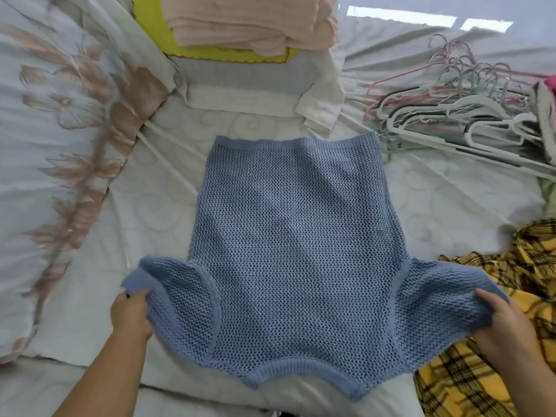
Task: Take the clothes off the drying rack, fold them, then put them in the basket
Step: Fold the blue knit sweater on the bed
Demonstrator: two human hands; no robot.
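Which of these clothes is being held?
The blue knitted top, spread flat: the left grip and right grip each hold a sleeve. The yellow checked cloth and folded pink clothes lie unheld.

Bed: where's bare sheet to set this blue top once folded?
Two patches: the sheet between the floral quilt and the blue top, and the stretch right of it, between the hangers and the yellow plaid garment. Crowded: the far edge with the folded stack.
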